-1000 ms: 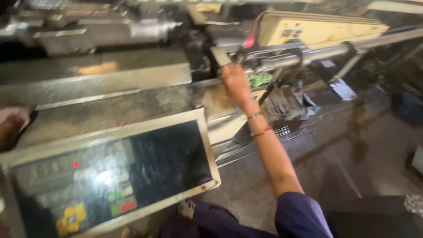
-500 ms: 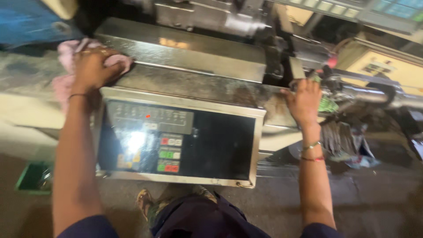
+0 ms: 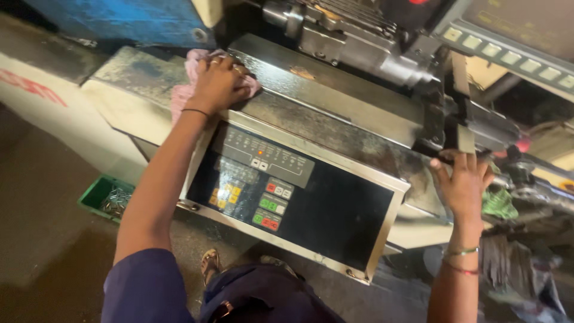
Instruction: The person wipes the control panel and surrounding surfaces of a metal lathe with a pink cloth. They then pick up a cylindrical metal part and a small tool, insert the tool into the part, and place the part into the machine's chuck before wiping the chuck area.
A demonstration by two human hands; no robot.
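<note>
My left hand (image 3: 216, 82) presses down on a pink cloth (image 3: 189, 84) lying on the grey metal machine bed (image 3: 335, 107), just behind the control panel. My right hand (image 3: 460, 182) grips the edge of a dark metal machine part (image 3: 472, 128) at the right. Between my arms sits a black control panel (image 3: 299, 200) in a steel frame, with small coloured buttons (image 3: 268, 203) on its left half.
A green tray (image 3: 98, 191) with metal bits stands on the floor at the left. A blue machine housing (image 3: 119, 18) is at the back left. A green rag (image 3: 499, 203) hangs below my right hand. My sandalled foot (image 3: 210, 263) shows under the panel.
The view has swung left and nearer. My left hand came into view on the pink cloth and stays pressed on it. My right hand stays on the machine part at the right.
</note>
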